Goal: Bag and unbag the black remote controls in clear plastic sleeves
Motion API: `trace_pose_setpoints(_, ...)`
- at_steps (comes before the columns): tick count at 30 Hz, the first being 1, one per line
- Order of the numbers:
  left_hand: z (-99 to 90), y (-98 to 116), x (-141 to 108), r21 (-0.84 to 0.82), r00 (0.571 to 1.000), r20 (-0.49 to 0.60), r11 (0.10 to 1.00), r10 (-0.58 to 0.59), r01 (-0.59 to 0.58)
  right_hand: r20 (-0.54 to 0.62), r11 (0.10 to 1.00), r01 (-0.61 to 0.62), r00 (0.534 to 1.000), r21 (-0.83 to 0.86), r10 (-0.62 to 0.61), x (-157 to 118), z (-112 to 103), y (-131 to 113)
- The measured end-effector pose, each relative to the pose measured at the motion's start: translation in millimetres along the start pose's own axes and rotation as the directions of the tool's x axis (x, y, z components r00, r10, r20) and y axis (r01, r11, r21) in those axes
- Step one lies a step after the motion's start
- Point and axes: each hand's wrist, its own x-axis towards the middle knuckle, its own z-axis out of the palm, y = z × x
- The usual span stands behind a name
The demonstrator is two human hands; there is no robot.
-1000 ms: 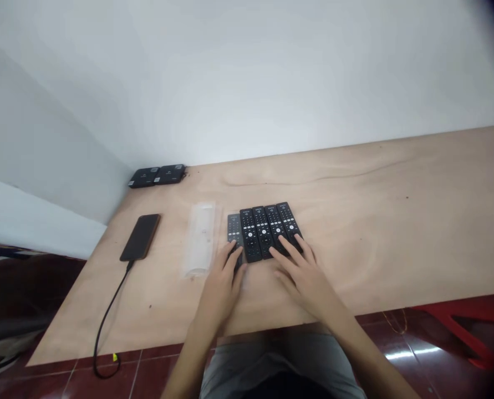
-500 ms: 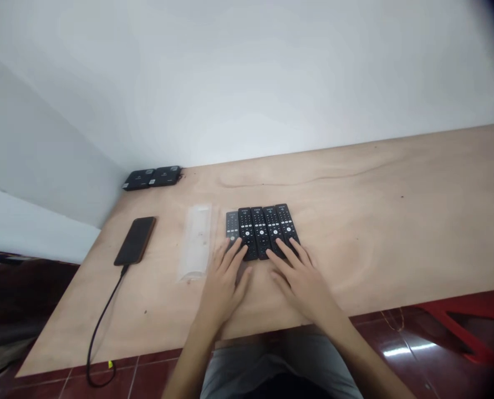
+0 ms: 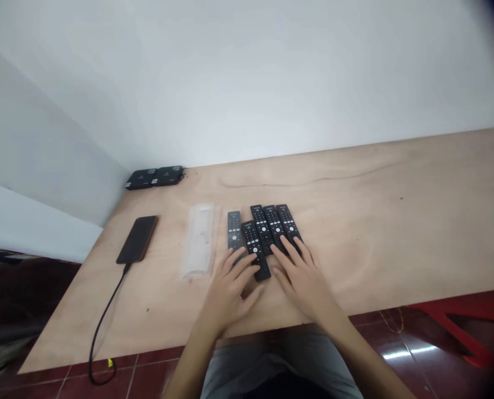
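Several black remote controls lie side by side on the table, buttons up. The leftmost remote (image 3: 234, 227) looks greyer, as if inside clear plastic. The second remote (image 3: 253, 244) lies slantwise and nearer to me than the others. My left hand (image 3: 230, 285) has its fingers spread, the tips on the lower parts of these two remotes. On the right, three remotes (image 3: 270, 221) sit close together, and the fingertips of my right hand (image 3: 302, 274) rest on their lower ends, fingers stretched out. Neither hand grips anything. Clear plastic sleeves (image 3: 199, 241) lie flat left of the remotes.
A phone (image 3: 137, 239) lies at the left with a black cable (image 3: 105, 316) running off the front edge. Two flat black boxes (image 3: 154, 177) stand by the wall at the back left. Below the wooden table (image 3: 375, 238), a red chair (image 3: 458, 327) shows at the right.
The second remote from the left has slid toward me and turned slantwise, opening a gap beside the three on the right. My left hand has moved slightly nearer and to the right.
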Motion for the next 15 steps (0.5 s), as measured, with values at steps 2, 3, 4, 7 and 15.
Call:
trace_pose_setpoints(2,-2.7,6,0,-0.051,0.998,0.027,0.997,0.061,-0.059,-0.031,1.0,0.005,1.0,0.016,-0.004,0,-1,0)
trace_pose_setpoints(3,-3.9,10,-1,-0.08,0.995,0.042,0.993,0.088,-0.084,-0.054,0.999,0.004,0.999,0.032,-0.003,-1,-2,0)
trace_pose_setpoints(4,-4.9,14,-1,-0.111,0.992,0.059,0.988,0.112,-0.105,-0.076,0.999,0.002,0.997,0.054,0.003,-3,-5,0)
trace_pose_setpoints(7,-6.2,26,-3,-0.21,0.976,0.115,0.965,0.186,-0.159,-0.089,0.988,-0.002,0.996,0.154,0.016,-13,-14,-1)
trace_pose_setpoints(15,-2.0,28,-15,-0.225,0.993,-0.067,0.969,0.093,-0.106,0.154,0.955,0.097,0.977,0.281,-0.145,-59,-39,2)
